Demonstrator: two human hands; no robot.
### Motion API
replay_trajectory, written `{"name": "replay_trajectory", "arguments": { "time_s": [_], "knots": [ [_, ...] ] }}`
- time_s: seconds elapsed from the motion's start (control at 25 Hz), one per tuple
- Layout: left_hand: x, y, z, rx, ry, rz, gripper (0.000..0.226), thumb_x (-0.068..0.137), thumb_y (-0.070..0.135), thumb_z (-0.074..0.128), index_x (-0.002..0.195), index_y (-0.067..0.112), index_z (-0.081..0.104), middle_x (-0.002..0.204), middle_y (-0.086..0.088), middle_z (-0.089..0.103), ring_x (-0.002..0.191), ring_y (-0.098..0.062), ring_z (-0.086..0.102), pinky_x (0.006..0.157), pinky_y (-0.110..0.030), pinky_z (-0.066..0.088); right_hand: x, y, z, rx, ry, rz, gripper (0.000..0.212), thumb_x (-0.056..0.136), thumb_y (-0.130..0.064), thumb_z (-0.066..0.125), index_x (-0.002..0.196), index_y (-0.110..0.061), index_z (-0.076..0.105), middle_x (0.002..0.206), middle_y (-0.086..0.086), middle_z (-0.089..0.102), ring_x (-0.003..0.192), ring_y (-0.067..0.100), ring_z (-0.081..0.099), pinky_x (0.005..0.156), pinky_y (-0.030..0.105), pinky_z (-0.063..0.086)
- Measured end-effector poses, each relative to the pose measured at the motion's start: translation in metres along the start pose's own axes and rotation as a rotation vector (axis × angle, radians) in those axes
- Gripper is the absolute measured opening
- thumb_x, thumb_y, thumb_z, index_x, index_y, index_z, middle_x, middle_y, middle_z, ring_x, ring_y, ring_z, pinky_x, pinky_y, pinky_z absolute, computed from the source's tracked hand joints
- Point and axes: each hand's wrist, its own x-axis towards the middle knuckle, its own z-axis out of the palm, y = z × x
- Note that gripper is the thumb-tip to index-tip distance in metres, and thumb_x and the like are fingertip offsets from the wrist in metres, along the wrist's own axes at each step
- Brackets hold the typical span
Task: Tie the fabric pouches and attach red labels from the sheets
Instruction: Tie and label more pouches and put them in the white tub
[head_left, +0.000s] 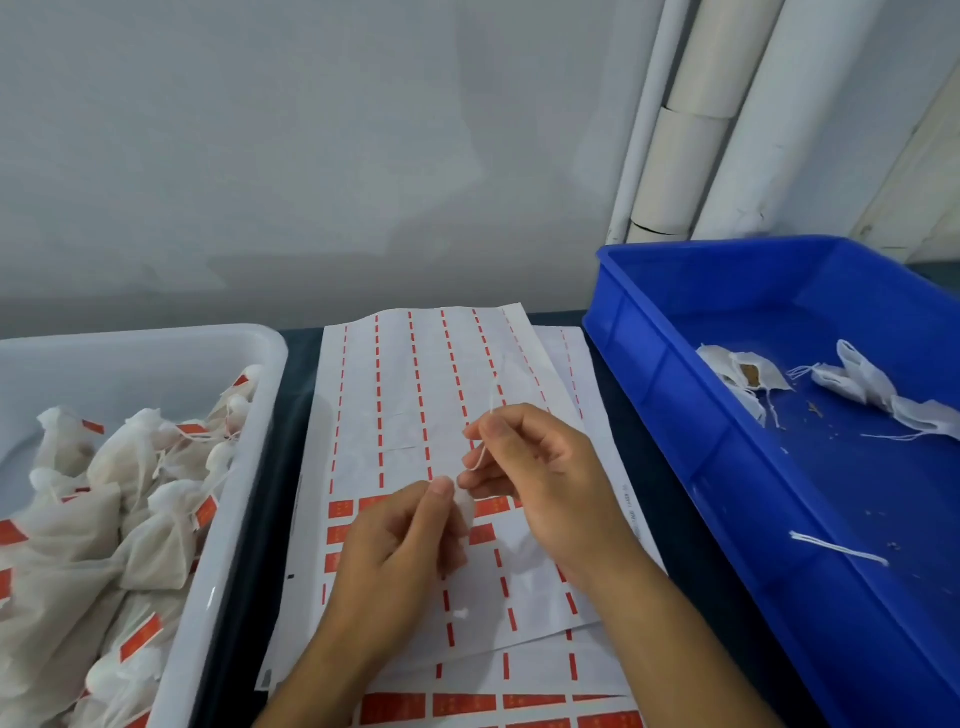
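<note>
**Pouch and string held above the label sheets**

Over the middle of the table, your left hand (402, 540) has its fingers curled round a small white fabric pouch (464, 506), the thumb and forefinger pinching it near its top. Your right hand (540, 478) sits just beside and slightly above it, pinching the pouch's thin white string (483, 457) between thumb and forefinger; the string loops under the fingertips and a loose end rises above them. Both hands hover close together, nearly touching, above the label sheets (415, 395).

Those sheets lie stacked and fanned on the dark table (649, 467), between the two bins. Most of the top sheet shows only narrow red strips in columns where labels have been peeled off. Whole red labels (340, 509) remain in rows just left of your left hand, and more show on the lower sheet at the near edge.

To your left, the white tub (249, 353) is heaped with tied pouches (140, 519), many carrying a red label. To your right, the blue crate (675, 395) holds a few untied pouches (748, 374) along its far side, one gaping to show brown filling, plus a loose string (836, 548) on its floor and scattered crumbs.
</note>
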Motion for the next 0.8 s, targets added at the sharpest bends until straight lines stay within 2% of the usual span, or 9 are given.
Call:
{"name": "replay_trajectory", "arguments": {
  "time_s": [0.12,0.24,0.32,0.4,0.52,0.64,0.72,0.8],
  "knots": [
    [0.001,-0.002,-0.001,-0.065,-0.13,-0.107,0.056,0.09,0.062,0.037,0.079,0.029,0.081,0.076,-0.005,0.076,0.069,-0.017,0.071,0.064,-0.021,0.056,-0.002,0.001,-0.001,0.021,-0.021,-0.009,0.019,0.106,-0.029,0.057,0.099,-0.023,0.074,0.086,0.001,0.076,0.082,0.02,0.077,0.073,0.026,0.061],
    [0.003,-0.004,0.002,-0.124,-0.176,-0.232,0.056,0.09,0.069,0.031,0.094,0.042,0.079,0.094,-0.003,0.08,0.082,-0.021,0.075,0.073,-0.031,0.059,-0.004,0.001,-0.002,0.03,-0.048,-0.002,0.019,0.106,-0.029,0.058,0.102,-0.018,0.073,0.084,0.001,0.075,0.08,0.019,0.076,0.072,0.026,0.061],
    [0.008,-0.007,0.005,-0.261,-0.155,-0.332,0.059,0.093,0.067,0.034,0.095,0.031,0.081,0.096,-0.009,0.079,0.082,-0.023,0.076,0.07,-0.035,0.057,-0.007,0.001,-0.003,0.028,-0.076,0.012,0.019,0.105,-0.031,0.059,0.101,-0.02,0.074,0.083,-0.001,0.075,0.079,0.018,0.075,0.072,0.026,0.061],
    [0.015,-0.009,0.007,-0.408,-0.098,-0.41,0.056,0.099,0.056,0.039,0.093,0.017,0.08,0.09,-0.01,0.078,0.078,-0.022,0.076,0.067,-0.037,0.055,-0.009,0.002,-0.002,0.019,-0.111,0.037,0.019,0.103,-0.032,0.06,0.101,-0.02,0.074,0.084,-0.002,0.075,0.079,0.017,0.075,0.072,0.031,0.062],
    [0.021,-0.01,0.006,-0.571,-0.096,-0.427,0.044,0.104,0.037,0.046,0.092,0.011,0.079,0.08,-0.008,0.072,0.072,-0.017,0.073,0.074,-0.039,0.054,-0.012,0.005,-0.002,-0.022,-0.152,0.056,0.024,0.102,-0.036,0.059,0.104,-0.017,0.074,0.083,-0.008,0.073,0.078,0.016,0.074,0.074,0.037,0.064],
    [0.025,-0.002,-0.001,-0.728,-0.179,-0.432,0.034,0.095,0.025,0.05,0.088,0.009,0.079,0.084,-0.012,0.066,0.073,-0.021,0.067,0.079,-0.041,0.055,-0.012,0.007,-0.005,-0.049,-0.172,0.075,0.023,0.103,-0.034,0.06,0.104,-0.017,0.075,0.079,-0.009,0.07,0.073,0.013,0.07,0.073,0.031,0.063],
    [0.028,0.001,-0.008,-0.813,-0.215,-0.488,0.036,0.094,0.025,0.047,0.103,0.006,0.077,0.096,-0.015,0.068,0.083,-0.025,0.067,0.086,-0.045,0.054,-0.011,0.009,-0.007,-0.059,-0.172,0.104,0.021,0.103,-0.033,0.061,0.104,-0.018,0.076,0.076,-0.009,0.069,0.069,0.01,0.068,0.07,0.026,0.06],
    [0.028,0.005,-0.011,-0.853,-0.259,-0.541,0.047,0.097,0.038,0.05,0.123,0.004,0.071,0.114,-0.018,0.068,0.105,-0.03,0.066,0.103,-0.049,0.047,-0.01,0.012,-0.01,-0.079,-0.169,0.124,0.019,0.103,-0.031,0.061,0.103,-0.018,0.075,0.074,-0.009,0.068,0.066,0.008,0.066,0.067,0.022,0.057]
  ]
}}
